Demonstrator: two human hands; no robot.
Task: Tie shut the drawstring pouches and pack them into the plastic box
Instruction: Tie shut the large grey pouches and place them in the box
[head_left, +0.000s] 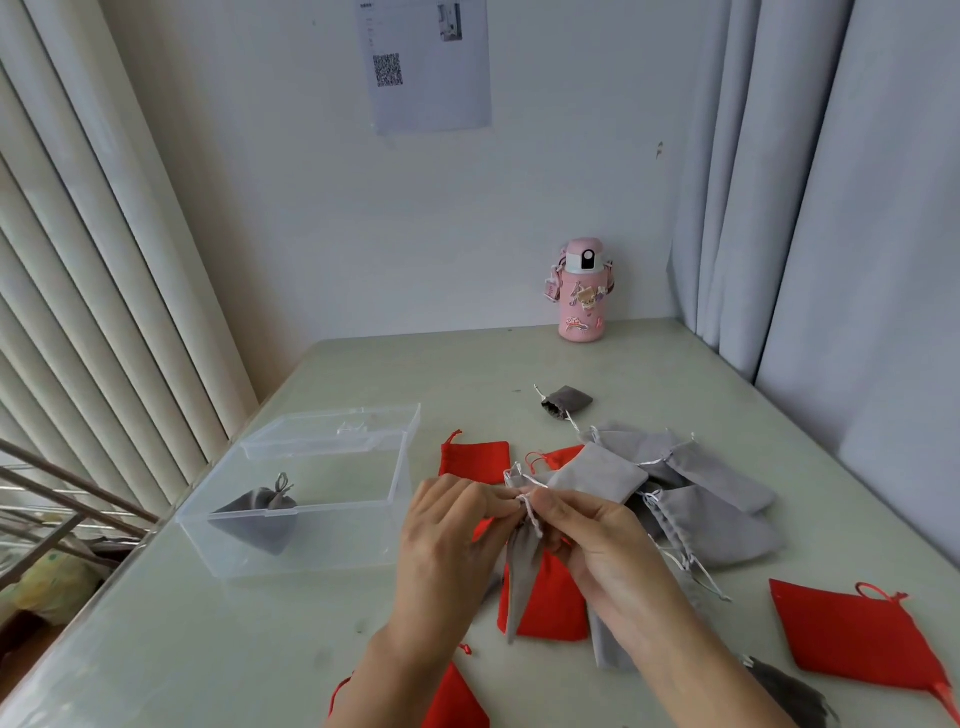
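Note:
My left hand (447, 540) and my right hand (597, 545) meet above the table, both pinching the white drawstring of a grey pouch (522, 577) that hangs down between them. The clear plastic box (306, 535) stands open to the left, and one tied grey pouch (260, 519) lies inside it. Loose pouches lie scattered around my hands: a red pouch (475, 457) behind them, a red pouch (550, 603) beneath them, a heap of grey pouches (691, 493) to the right, a red pouch (857, 634) at the far right, and a small grey pouch (566, 401) farther back.
The box's clear lid (332, 431) lies behind the box. A pink water bottle (582, 291) stands at the table's far edge by the wall. Curtains hang on both sides. Another red pouch (452, 696) lies at the near edge, under my left forearm.

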